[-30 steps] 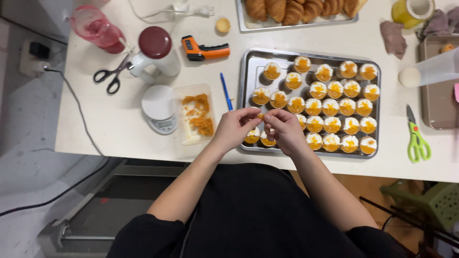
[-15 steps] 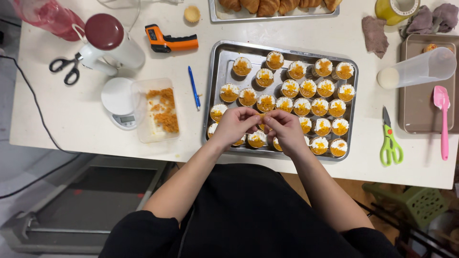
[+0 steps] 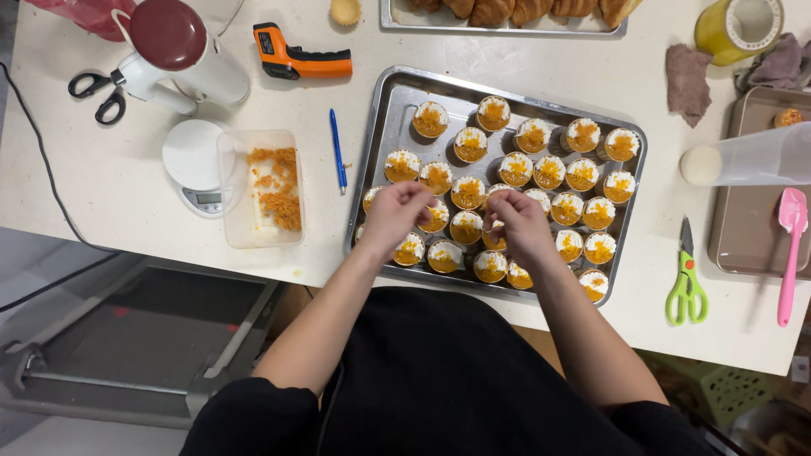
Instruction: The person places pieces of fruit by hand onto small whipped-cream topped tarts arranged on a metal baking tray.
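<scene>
Hands now apart, were joined | left hand (image 3: pixel 395 213) pinched, right hand (image 3: pixel 519 221) pinched, contents unclear | tray (image 3: pixel 397 101) holds topped cups (image 3: pixel 549 171) | tub (image 3: pixel 239 228) holds orange shreds (image 3: pixel 274 186)

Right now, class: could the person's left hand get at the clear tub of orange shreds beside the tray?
Probably yes. The left hand hovers over the tray's near-left cups, and only bare table separates it from the clear tub.

Orange-topped cream tarts (image 3: pixel 515 169) (upright) fill metal tray (image 3: pixel 397 101).
</scene>
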